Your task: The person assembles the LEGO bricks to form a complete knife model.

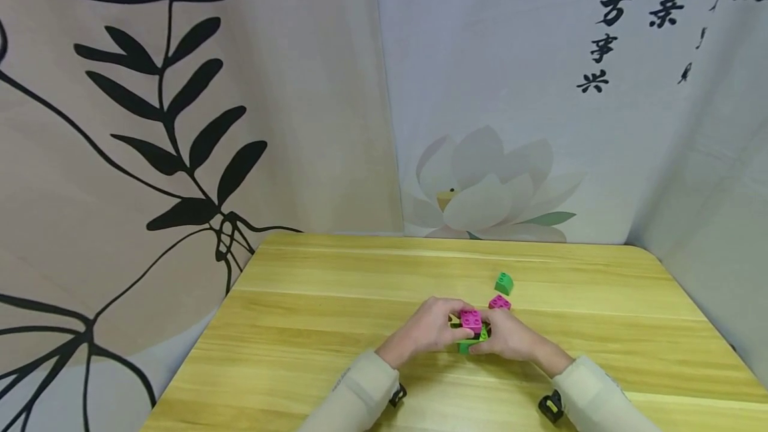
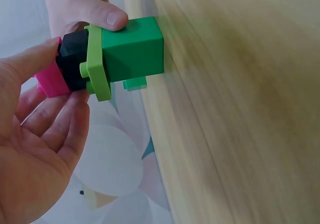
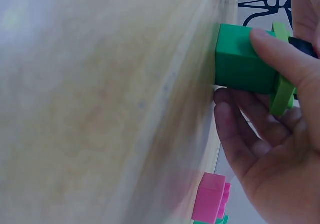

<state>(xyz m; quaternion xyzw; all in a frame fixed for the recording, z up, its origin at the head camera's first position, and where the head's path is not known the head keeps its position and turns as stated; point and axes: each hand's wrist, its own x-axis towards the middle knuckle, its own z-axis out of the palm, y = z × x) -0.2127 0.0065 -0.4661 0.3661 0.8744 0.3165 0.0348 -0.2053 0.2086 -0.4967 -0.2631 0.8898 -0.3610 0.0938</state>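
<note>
Well short of the table's far edge (image 1: 360, 240), both hands (image 1: 431, 327) (image 1: 510, 335) grip stacked blocks (image 2: 99, 64).

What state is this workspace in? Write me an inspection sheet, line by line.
Surface: wood-grain table, dry-looking.
Job's things: upright stack; bottom to top, dark green block, lime plate, black block, magenta block.
Clutter: loose pink brick and loose green brick, beyond the stack.
Grips: left grip holds the stack's upper part; right grip holds the dark green block.
Cables: nothing seen.
Surroundings: printed hangings behind the table.
</note>
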